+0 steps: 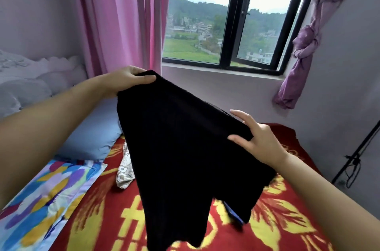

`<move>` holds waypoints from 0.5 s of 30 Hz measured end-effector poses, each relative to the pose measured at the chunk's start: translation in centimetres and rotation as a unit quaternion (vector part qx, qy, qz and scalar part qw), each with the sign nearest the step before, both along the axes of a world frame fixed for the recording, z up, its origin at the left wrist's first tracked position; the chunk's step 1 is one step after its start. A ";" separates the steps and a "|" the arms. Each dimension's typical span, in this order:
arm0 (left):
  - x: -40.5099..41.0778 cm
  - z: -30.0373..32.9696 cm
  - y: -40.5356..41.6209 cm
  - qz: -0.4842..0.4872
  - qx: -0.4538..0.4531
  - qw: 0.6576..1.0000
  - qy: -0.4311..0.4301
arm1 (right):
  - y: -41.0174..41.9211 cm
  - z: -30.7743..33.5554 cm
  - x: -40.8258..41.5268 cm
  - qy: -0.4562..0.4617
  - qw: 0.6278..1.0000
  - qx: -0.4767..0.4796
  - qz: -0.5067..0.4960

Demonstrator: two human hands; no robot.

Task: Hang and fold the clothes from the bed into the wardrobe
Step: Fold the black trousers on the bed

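Note:
A black garment (181, 158) hangs in the air over the bed (287, 220), held up by its top edge. My left hand (125, 82) grips its upper left corner, thumb on top of the cloth. My right hand (259, 139) pinches the upper right edge, thumb in front and fingers spread behind. The lower part of the garment droops toward the red and yellow bedspread. A pale patterned piece of clothing (124, 166) lies crumpled on the bed behind the black garment. A bit of blue fabric (232, 211) peeks out under its hem.
A blue pillow (90, 137) and a multicoloured folded cloth (45, 201) lie at the left. Pink curtains (123, 16) and a window (232, 18) are ahead, with a knotted purple curtain (304, 49) at right. A black stand with cables (353, 164) leans by the right wall.

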State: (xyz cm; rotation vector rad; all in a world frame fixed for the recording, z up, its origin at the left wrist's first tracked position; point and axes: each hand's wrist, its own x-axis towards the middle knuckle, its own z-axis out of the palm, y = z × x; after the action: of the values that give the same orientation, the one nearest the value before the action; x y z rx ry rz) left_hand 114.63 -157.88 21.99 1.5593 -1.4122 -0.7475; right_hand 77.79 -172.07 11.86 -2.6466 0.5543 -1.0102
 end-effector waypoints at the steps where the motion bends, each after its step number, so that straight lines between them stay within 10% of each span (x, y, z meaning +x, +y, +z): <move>1: 0.7 -0.1 0.2 0.005 -0.007 1.000 0.002 | 0.0 0.2 0.1 0.042 0.999 0.016 0.001; 9: 4.4 -0.7 0.2 -0.003 0.018 1.000 0.003 | -3.3 1.0 -2.9 0.333 0.902 0.264 -0.079; 15: 5.3 -1.7 -0.5 -0.005 0.088 0.991 -0.103 | -6.0 2.3 -2.8 0.334 0.871 0.349 -0.086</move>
State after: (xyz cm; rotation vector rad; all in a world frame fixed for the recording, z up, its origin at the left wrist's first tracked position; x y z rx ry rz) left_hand 119.91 -158.36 20.31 1.8101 -1.5366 -0.7516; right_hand 74.97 -178.04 14.18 -2.2107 1.0641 0.1487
